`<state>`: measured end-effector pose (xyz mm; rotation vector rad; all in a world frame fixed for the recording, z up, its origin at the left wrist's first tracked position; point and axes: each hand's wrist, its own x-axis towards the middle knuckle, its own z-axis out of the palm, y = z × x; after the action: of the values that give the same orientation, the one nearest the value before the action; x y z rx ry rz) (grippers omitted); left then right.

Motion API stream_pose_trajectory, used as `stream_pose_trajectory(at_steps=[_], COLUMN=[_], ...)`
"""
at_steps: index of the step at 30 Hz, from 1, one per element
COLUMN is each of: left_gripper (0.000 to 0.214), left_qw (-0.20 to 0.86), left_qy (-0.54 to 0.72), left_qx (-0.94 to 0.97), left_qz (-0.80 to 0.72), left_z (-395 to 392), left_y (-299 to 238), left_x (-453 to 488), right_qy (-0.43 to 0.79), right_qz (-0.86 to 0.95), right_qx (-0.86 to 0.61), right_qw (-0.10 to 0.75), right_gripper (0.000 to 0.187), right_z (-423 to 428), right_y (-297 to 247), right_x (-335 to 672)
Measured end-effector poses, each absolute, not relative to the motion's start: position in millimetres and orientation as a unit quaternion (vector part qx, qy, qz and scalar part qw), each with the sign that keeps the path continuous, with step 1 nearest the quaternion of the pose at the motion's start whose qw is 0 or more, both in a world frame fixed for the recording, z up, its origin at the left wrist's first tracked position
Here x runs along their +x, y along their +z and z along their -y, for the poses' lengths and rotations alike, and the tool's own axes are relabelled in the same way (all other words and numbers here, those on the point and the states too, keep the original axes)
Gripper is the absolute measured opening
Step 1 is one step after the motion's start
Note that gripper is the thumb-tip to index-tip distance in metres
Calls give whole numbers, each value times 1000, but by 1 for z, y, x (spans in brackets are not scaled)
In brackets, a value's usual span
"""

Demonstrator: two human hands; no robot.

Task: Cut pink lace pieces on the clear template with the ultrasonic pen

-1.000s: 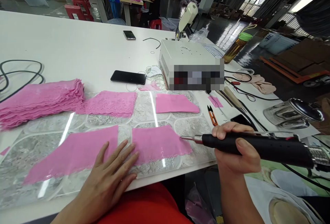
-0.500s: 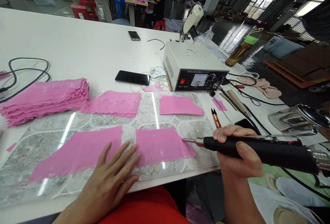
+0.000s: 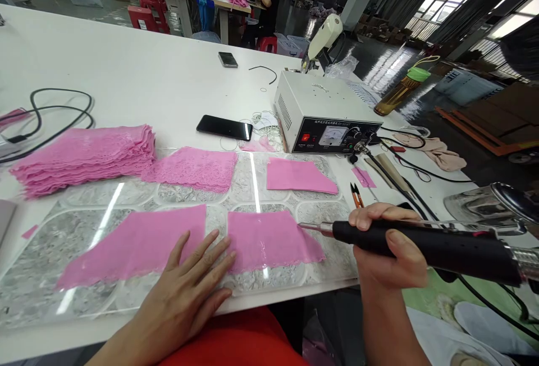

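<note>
My left hand [image 3: 189,282] lies flat with fingers spread, over the edges of two pink fabric pieces. The left fabric piece [image 3: 138,242] is long and tapers to the left. Beside it lies a smaller pink fabric piece [image 3: 265,239] with a slanted right side. My right hand [image 3: 387,248] is wrapped round a black handheld ultrasonic welding tool [image 3: 446,248]. Its metal tip is at the slanted edge of the smaller piece; whether it touches cannot be made out. Both pieces rest on a clear, grey-patterned mat [image 3: 328,265].
Behind stand a tall stack of pink lace fabric [image 3: 88,155], a lower lace pile [image 3: 193,169] and a plain pink piece [image 3: 298,175]. A control box [image 3: 328,113], black phone [image 3: 224,127], orange snips [image 3: 357,195], glass mug [image 3: 484,209] and bottle [image 3: 402,91] surround them. A co-worker [image 3: 265,1] sits far back.
The whole view has shifted slightly, so the table items appear a little further right. Both hands keep the same poses, and the tool tip stays by the slanted fabric edge.
</note>
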<state>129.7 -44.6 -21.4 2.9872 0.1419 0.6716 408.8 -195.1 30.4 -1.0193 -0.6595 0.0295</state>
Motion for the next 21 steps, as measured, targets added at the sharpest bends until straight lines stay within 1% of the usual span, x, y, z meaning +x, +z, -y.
stream_pose_trajectory(at_steps=[4, 9, 13, 18, 21], left_gripper=[38, 42, 38, 41, 42], left_qw=[61, 33, 53, 24, 38], left_qy=[235, 217, 236, 218, 222], left_qx=[968, 975, 969, 975, 973], left_qz=[-62, -41, -51, -41, -54], left_z=[45, 45, 45, 44, 47], left_y=[-21, -20, -19, -18, -19], left_x=[130, 131, 132, 130, 129], right_qy=[22, 19, 18, 14, 0], right_qz=[322, 321, 326, 321, 308], right_qx=[-474, -483, -486, -500, -499], right_qw=[819, 814, 810, 804, 810], right_gripper=[16, 14, 12, 11, 13], right_z=[189, 187, 187, 186, 182], right_y=[28, 27, 27, 29, 32], right_x=[409, 409, 409, 409, 405])
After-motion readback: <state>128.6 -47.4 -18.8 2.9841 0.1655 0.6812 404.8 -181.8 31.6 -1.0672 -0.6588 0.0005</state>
